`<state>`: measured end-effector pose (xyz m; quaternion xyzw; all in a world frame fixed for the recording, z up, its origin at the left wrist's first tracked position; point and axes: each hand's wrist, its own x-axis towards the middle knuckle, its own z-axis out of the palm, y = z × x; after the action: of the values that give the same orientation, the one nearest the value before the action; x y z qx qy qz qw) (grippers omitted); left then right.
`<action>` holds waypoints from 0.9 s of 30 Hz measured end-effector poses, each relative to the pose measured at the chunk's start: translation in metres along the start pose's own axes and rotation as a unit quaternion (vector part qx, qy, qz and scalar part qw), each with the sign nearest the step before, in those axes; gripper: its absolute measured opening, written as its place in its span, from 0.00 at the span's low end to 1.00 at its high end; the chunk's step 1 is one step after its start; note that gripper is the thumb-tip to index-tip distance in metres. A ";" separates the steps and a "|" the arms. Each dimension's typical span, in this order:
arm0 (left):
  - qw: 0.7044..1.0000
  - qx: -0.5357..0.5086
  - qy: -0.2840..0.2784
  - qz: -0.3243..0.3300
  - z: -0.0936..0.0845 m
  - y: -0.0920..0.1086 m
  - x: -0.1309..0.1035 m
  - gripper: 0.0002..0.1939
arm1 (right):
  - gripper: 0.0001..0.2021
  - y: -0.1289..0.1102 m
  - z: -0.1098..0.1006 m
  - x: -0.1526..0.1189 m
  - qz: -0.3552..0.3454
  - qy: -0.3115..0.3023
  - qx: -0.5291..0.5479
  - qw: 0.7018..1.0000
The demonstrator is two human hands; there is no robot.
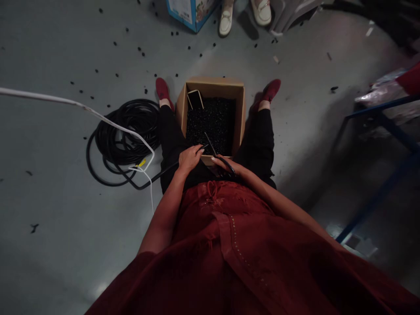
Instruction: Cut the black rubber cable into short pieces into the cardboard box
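Note:
My left hand (190, 158) is closed around the end of a black hose (163, 170), just over the near edge of a cardboard box (241, 118). To its right, my right hand (226, 164) grips black-handled scissors (211, 145), whose blades are parted and point up and left over the box. The hose tip reaches toward the blades; whether they touch is too small to tell. Many small black pieces (213, 120) fill the lower part of the box, and a dark card with a pale edge (195, 99) leans in its far left corner.
A coil of black hose (126, 135) lies on the floor at left, with a white cable (108, 119) across it. Black bits dot the floor. A blue frame (387, 105) stands at right. Another person's shoes (225, 22) and a blue carton (196, 17) are beyond the box.

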<state>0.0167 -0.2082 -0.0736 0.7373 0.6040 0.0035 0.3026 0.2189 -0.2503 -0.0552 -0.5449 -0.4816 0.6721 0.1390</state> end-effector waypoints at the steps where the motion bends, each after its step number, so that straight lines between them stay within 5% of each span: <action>1: 1.000 -0.003 -0.002 0.003 0.000 0.000 0.000 0.22 | 0.18 0.000 0.000 0.000 -0.001 0.000 0.005 1.000; 6: 1.000 -0.010 -0.004 0.015 0.001 -0.003 0.000 0.21 | 0.19 0.005 0.000 0.002 0.026 -0.012 0.026 0.999; 17: 0.999 0.029 -0.008 0.021 -0.009 0.011 0.008 0.22 | 0.11 0.012 0.009 0.006 0.026 0.091 0.006 0.995; 27: 0.995 0.060 -0.076 0.023 -0.004 0.017 0.025 0.27 | 0.13 0.012 -0.007 0.008 0.017 0.141 -0.016 0.990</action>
<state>0.0366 -0.1855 -0.0716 0.7657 0.5617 -0.0819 0.3023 0.2256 -0.2471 -0.0687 -0.6448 -0.4583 0.5830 0.1853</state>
